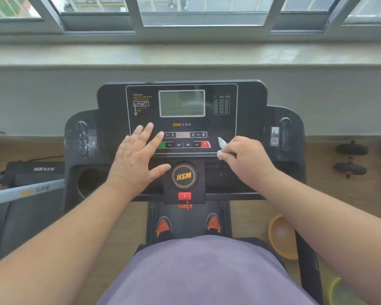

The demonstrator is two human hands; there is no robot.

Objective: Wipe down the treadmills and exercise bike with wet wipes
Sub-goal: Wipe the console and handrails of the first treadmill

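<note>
A black treadmill console (249,102) with a grey screen (182,103) and a row of buttons (185,144) stands straight in front of me. My left hand (136,157) is spread flat with straight fingers over the console's lower left, by the green button. My right hand (245,158) grips a crumpled white wet wipe (221,146) at the lower right of the button panel. A round HSM badge (183,176) and a red safety key (184,196) sit below the panel. My feet in red shoes stand on the belt (188,219).
A second treadmill (29,172) with a grey handrail stands at the left. Black dumbbells (351,159) lie on the wooden floor at the right. An orange bowl-shaped object (280,236) sits by the treadmill's right side. A grey windowsill (185,55) runs behind the console.
</note>
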